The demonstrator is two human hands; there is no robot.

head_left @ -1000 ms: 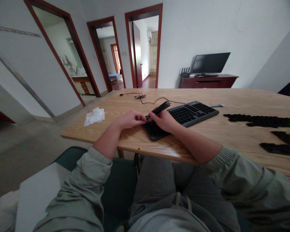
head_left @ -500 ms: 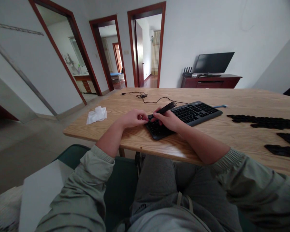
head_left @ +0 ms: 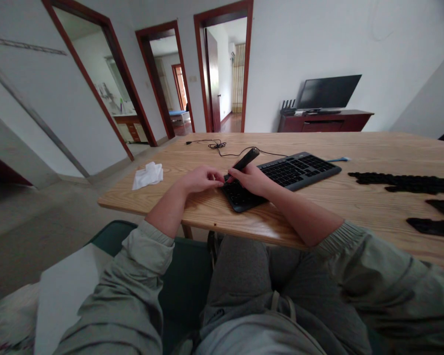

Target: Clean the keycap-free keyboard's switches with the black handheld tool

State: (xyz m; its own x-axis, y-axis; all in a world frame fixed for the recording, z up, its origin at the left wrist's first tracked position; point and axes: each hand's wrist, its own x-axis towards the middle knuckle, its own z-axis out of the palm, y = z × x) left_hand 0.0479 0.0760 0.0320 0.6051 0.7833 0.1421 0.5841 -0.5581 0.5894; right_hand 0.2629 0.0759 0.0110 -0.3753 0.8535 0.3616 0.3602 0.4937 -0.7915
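A dark keyboard (head_left: 298, 170) lies slanted across the wooden table, its left end under my hands. In my right hand (head_left: 251, 178) is a thick black pen-shaped tool (head_left: 247, 159), gripped like a pen. It leans up and to the right, with its lower tip over the keyboard's left end, hidden by my fingers. My left hand (head_left: 206, 178) is closed, thumb and fingers drawn together at the keyboard's far left corner. Anything small between those fingertips cannot be made out. The keyboard's black cable (head_left: 240, 154) runs behind it to a loose coil.
On the wooden table (head_left: 192, 217), a crumpled white tissue (head_left: 148, 176) lies at left. Rows of small black pieces, apparently keycaps (head_left: 410, 183), lie at right, with more black pieces (head_left: 434, 227) nearer me. A thin blue-handled item (head_left: 340, 159) rests behind the keyboard.
The black tool in my right hand has swung more upright, its upper end moving left and up. My left hand has stayed nearly in place at the keyboard's corner.
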